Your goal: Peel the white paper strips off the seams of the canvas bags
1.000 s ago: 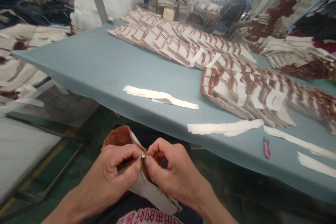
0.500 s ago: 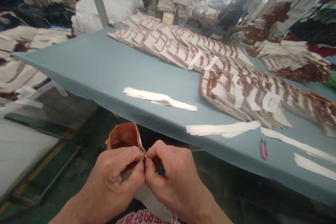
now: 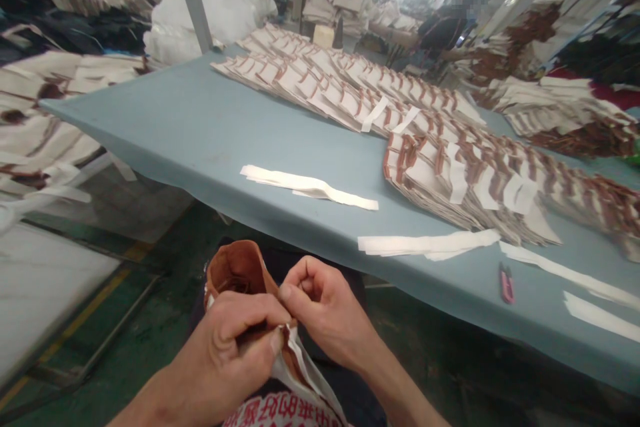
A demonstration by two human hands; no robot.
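In my lap, just off the table's edge, is a sewn piece with brown lining and white cloth (image 3: 240,260). Its brown end stands open like a tube, and a slit with pale edges runs down towards me. My left hand (image 3: 233,340) is closed, pinching the piece at the top of that slit between thumb and forefinger. My right hand (image 3: 325,310) is closed too, fingers curled, its thumb and forefinger tips at the brown edge just above. What those tips pinch, if anything, is hidden. Red lettering (image 3: 290,407) shows on white cloth below my hands.
Overlapping rows of brown-and-white pieces (image 3: 320,90) lie across the blue-grey table (image 3: 165,127). White strips (image 3: 430,243) and pink thread snips (image 3: 507,283) rest near its front edge. More pieces (image 3: 40,113) are stacked at left. A person (image 3: 443,30) is in the background.
My right hand has moved up and slightly away from my left, where both pinched together before. The slit in the piece now shows more openly below my left fingers.
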